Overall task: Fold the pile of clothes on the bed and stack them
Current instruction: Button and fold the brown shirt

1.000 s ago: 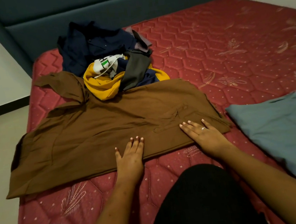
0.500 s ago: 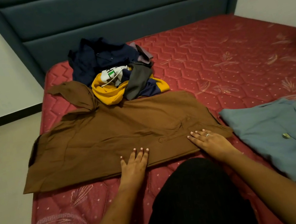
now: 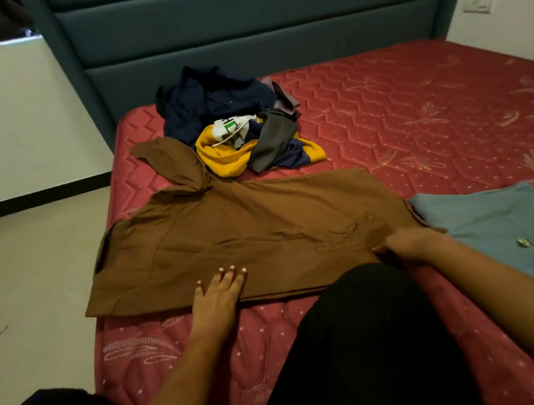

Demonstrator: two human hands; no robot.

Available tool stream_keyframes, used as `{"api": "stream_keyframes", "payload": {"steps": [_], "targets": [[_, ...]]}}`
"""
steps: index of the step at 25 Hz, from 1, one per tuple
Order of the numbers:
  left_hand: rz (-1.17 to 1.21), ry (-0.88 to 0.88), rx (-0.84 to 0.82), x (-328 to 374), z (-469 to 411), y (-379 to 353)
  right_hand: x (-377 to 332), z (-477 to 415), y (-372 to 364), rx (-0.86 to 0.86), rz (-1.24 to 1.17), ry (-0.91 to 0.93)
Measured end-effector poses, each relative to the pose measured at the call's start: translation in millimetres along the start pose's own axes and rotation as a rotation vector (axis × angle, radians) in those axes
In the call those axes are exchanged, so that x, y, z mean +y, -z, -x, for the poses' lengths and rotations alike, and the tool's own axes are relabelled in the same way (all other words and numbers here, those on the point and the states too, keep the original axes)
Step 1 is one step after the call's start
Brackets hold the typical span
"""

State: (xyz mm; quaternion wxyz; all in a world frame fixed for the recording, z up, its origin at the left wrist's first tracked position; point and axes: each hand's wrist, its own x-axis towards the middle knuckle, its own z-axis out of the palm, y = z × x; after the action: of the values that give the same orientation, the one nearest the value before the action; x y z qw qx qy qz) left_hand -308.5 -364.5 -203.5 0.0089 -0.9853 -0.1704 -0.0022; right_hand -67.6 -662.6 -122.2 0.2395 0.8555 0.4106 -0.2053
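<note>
The brown shirt (image 3: 246, 236) is lying spread flat across the centre of the frame on the red bed (image 3: 417, 103). The left hand (image 3: 218, 294) is pressing on its near hem, fingers straight and released. Right of centre, the right hand (image 3: 410, 245) is curling its fingers, grasping the shirt's edge. The unfolded pile (image 3: 241, 130) is sitting just beyond, upper centre, and a folded light blue garment (image 3: 513, 235) is resting at right.
</note>
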Motion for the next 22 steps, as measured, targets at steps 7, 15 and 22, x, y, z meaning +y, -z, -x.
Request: {"api": "stream_keyframes", "payload": {"steps": [7, 15, 22], "targets": [[-0.084, 0.229, -0.072, -105.5, 20.1, 12.9, -177.1, -95.2, 133.5, 0.324, -0.322, 0.249], [-0.162, 0.13, -0.084, -169.4, 19.6, 3.5, -363.5, -126.4, 92.0, 0.437, -0.349, 0.475], [-0.138, 0.26, -0.143, -170.6, 19.9, 7.7, -384.3, -125.7, 96.3, 0.5, -0.338, 0.55]]}}
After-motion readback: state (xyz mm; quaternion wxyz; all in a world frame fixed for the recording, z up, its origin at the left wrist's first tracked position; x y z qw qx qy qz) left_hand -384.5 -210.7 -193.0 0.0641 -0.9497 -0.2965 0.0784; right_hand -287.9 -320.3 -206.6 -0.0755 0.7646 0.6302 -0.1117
